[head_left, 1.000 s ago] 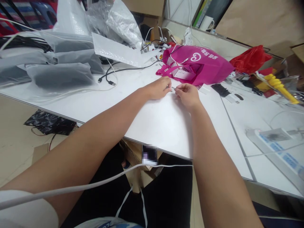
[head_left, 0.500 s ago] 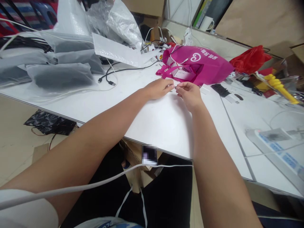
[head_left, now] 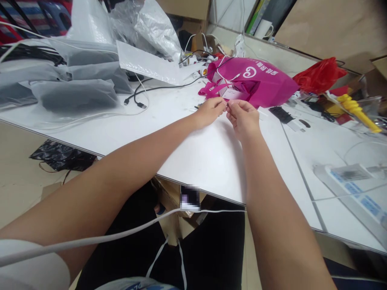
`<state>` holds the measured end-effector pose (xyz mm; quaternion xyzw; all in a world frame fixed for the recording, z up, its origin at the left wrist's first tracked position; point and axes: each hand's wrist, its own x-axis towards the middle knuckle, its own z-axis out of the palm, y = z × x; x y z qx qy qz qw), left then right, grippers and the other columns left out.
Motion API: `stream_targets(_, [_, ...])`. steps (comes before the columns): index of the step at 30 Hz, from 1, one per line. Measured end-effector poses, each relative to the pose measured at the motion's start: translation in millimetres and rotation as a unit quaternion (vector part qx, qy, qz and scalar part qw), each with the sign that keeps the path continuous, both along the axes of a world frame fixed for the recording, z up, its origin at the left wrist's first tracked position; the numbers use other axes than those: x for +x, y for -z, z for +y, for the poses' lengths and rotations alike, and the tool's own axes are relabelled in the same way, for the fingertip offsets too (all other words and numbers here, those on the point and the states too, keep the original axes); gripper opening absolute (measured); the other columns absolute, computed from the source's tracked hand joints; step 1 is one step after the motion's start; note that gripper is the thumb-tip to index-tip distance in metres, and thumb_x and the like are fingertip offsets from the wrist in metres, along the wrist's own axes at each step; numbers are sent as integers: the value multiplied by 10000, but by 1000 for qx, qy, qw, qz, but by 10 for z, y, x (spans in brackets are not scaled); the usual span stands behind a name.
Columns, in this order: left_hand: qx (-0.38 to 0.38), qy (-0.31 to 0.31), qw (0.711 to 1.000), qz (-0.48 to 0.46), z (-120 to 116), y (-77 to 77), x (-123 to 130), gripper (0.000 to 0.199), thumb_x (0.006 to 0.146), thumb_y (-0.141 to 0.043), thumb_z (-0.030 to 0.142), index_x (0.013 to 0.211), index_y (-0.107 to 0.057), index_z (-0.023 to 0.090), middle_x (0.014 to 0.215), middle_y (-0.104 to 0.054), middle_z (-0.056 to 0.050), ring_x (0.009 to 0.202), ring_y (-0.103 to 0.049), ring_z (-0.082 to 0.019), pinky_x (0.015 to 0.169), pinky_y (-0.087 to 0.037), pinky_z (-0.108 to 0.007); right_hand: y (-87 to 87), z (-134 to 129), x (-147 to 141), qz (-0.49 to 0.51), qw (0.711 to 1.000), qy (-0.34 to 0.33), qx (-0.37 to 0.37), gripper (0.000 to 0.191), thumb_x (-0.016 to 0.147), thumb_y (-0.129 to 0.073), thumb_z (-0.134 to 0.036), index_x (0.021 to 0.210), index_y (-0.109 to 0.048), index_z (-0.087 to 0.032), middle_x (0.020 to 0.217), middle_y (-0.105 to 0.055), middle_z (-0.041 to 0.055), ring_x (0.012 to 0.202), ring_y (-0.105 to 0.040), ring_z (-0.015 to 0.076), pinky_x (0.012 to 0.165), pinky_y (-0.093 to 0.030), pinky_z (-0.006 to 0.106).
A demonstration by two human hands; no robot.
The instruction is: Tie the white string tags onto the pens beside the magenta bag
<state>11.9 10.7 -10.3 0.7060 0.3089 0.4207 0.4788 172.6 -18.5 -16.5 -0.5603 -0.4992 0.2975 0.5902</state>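
Over the white table [head_left: 208, 157], my left hand [head_left: 211, 111] and my right hand [head_left: 243, 115] meet at their fingertips. Both hands are closed in a pinch, and what sits between the fingertips is too small to make out. Just beyond them lies a magenta bag [head_left: 272, 82] with a white box [head_left: 231, 94] showing at its opening. Some small dark bits [head_left: 196, 107] lie on the table just left of my left hand.
Grey plastic packages [head_left: 75, 94] and a black cable [head_left: 140, 105] lie at the left. At the right are a red plastic bag [head_left: 320, 76], a yellow object [head_left: 356, 112] and a white power strip [head_left: 356, 189]. A white cord [head_left: 121, 233] crosses in front of my lap.
My left hand has moved slightly right and its fingertips now meet those of my right hand. Small dark bits left of my left hand have come into view.
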Motion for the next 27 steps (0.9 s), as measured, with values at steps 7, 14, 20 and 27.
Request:
stream_targets(7, [-139,29,988,-52,-189,-182,-35,298,1159,-554,310,875,-536,221,733,-419,50,550,-330,-68,549,-209,-237,-37,-10,12,-93,995,-5,21,464,953,-846,-674,1217,-776,-298,1191,-821,89,1157,-803,283,870,-666,431])
stream_targets(14, [-177,44,981,-66,-147,-128,5,453,1159,-556,531,819,-504,235,650,-286,62,514,-234,-83,527,-150,-267,-29,-33,-45,-74,997,9,20,422,939,-864,-626,1160,-761,-282,1043,-800,52,1032,-790,246,799,-646,373])
stream_targets(20, [-202,39,976,-71,-97,-106,33,639,1099,-508,796,765,-395,264,606,-196,67,511,-198,-101,514,-129,-282,-75,-103,-160,-125,990,-1,57,340,947,-856,-587,1045,-774,-272,1006,-795,67,1010,-778,261,818,-665,405])
stream_targets(27, [-231,58,966,-99,-98,-147,21,636,1108,-504,746,728,-339,264,597,-189,64,518,-112,-107,501,-100,-300,-110,-145,-168,-152,986,-14,63,293,995,-787,-557,996,-785,-264,1016,-787,60,1055,-766,251,872,-647,388])
